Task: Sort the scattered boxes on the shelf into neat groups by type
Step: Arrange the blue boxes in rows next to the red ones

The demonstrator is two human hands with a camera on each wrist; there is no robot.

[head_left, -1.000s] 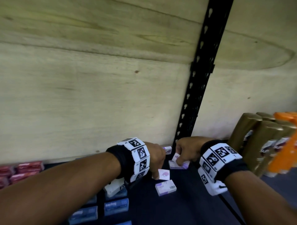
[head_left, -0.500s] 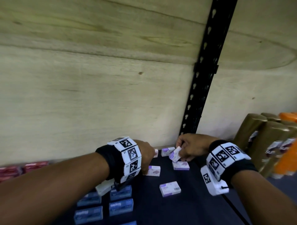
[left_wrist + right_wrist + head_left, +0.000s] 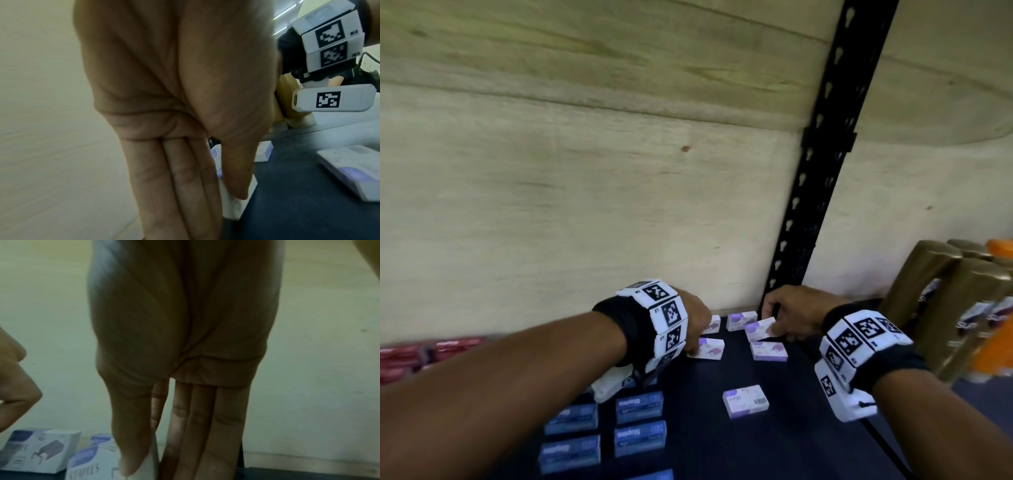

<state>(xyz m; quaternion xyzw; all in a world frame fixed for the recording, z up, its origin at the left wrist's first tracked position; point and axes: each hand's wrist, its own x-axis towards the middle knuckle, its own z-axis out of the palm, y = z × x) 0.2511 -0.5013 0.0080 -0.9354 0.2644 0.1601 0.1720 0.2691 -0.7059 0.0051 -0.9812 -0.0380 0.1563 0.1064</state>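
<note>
The plywood back wall and the black slotted upright fill most of the head view, with the dark shelf below them and gold bottles standing at the far right. On the shelf the blue staple boxes already sit in tidy rows at the near left, and red boxes lie along the left edge, so I judge those two types largely sorted; the purple-and-white boxes are what remains loose. The right hand now pinches one purple box between thumb and fingers, tilted and lifted off the shelf; a second ago the same hand was lower, curled over boxes lying flat, so this box has just been picked up and carried toward the back row. The left hand has also moved forward and down: its fingers, straight and close together in the left wrist view, now pinch a second purple box with the thumb against its edge while it rests on the shelf. Two purple boxes stand at the back by the wall, one lies flat just in front of the right hand, and another sits well apart toward the near edge. The purple group seems to be forming along the back, with the near stray box not yet gathered.
</note>
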